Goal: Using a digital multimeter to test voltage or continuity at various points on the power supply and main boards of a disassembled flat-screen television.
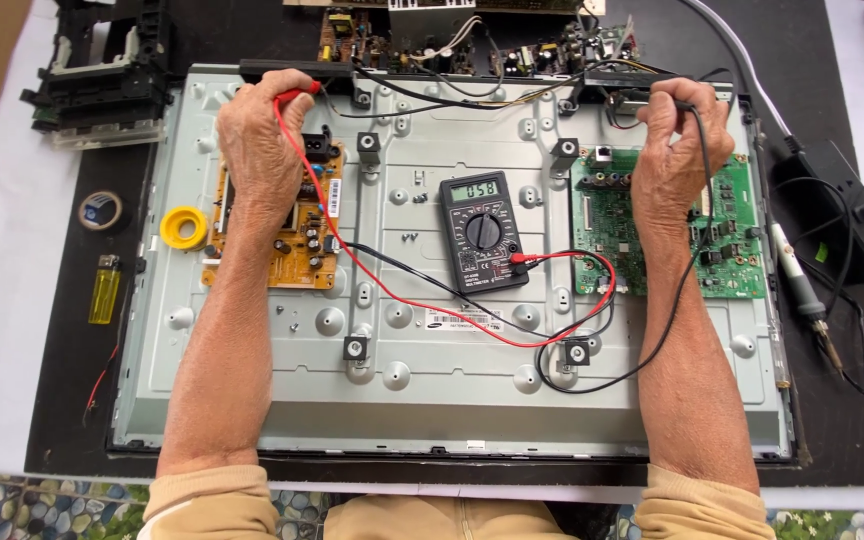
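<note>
Dark tabletop (12, 400) carries a large grey metal back panel (432, 385) of a flat screen, lying flat and filling most of the view. Person's two forearms run up over it from 6 o'clock.

Green circuit board (732, 245) sits on the panel at 3 o'clock; tan circuit board (302, 255) at 9 o'clock, partly under the left wrist. More boards with loose wiring lie along the top edge at 12 o'clock (452, 40). Black mechanical assembly (102, 75) at 10 to 11 o'clock, off the panel.

Black multimeter (482, 232) lies at the panel's centre, display lit, dial below it. Red lead (402, 300) and black lead (652, 355) loop from its lower right corner across the panel, one to each hand.

Left hand (267, 150) is closed around the red probe (297, 96), tip toward the panel's top edge at 11 o'clock. Right hand (682, 145) is closed around the black probe (677, 103), tip at the top edge at 1 o'clock. Hands are well apart, the meter between them.

Black power adapter (837, 205) and soldering iron (802, 290) lie right of the panel at 3 o'clock. Left of the panel at 9 o'clock: yellow solder spool (184, 228), roll of tape (102, 210), yellow lighter (104, 290).
</note>
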